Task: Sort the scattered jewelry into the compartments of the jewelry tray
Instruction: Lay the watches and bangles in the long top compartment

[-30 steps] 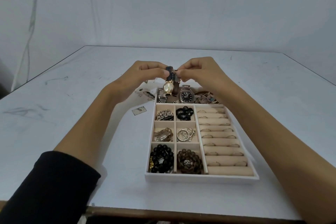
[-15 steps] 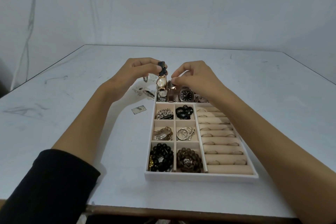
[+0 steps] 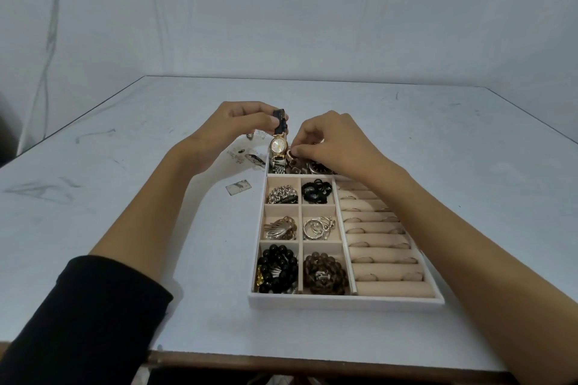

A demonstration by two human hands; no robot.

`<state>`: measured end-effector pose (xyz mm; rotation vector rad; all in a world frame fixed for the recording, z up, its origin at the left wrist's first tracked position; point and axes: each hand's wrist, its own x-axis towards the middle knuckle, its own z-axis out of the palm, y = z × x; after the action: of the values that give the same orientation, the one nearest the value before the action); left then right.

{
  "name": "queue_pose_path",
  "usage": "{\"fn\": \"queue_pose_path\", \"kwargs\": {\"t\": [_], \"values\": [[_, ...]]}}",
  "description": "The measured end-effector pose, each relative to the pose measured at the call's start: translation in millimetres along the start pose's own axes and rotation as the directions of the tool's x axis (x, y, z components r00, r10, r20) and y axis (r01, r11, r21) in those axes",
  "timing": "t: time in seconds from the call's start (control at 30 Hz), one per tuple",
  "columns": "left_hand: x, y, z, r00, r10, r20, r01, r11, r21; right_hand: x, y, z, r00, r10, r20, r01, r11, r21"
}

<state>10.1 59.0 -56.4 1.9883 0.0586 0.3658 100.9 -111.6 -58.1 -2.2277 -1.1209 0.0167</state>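
A pale grey surface (image 3: 453,147) fills most of the view, its top scuffed in many places: a broad grey smear (image 3: 43,191) near the left edge, a dark curved scuff (image 3: 93,134) farther back on the left, and short dark scratches (image 3: 396,96) towards the far right corner. A small flat rectangular scrap (image 3: 238,188) lies on it left of centre, slightly askew. Along the near side runs a brown wooden edge (image 3: 312,364). Behind stands a plain whitish wall (image 3: 312,9), with a faint wavering line (image 3: 50,28) running down it at the left; what it is cannot be told.
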Motion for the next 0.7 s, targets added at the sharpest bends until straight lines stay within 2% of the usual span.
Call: {"fn": "queue_pose_path", "kwargs": {"t": [0.13,0.4,0.57,0.7], "values": [[1,-1,0,1.0,-0.001,0.002,0.001,1.0,0.006,-1,-4,-6,1.0,0.012,0.025,-0.012,1.0,-0.002],[2,-1,0,1.0,0.002,0.012,-0.002,1.0,0.014,-8,-11,-30,0.972,0.012,0.235,-0.024,0.999,0.047],[2,-3,-1,1.0,-0.003,0.016,0.003,1.0,0.014,-12,-11,-27,0.97,0.013,0.241,-0.027,0.998,0.054],[1,-2,2,1.0,-0.015,0.027,0.014,1.0,0.018,-9,-11,-20,0.978,0.002,0.208,0.008,0.999,-0.05]]}}
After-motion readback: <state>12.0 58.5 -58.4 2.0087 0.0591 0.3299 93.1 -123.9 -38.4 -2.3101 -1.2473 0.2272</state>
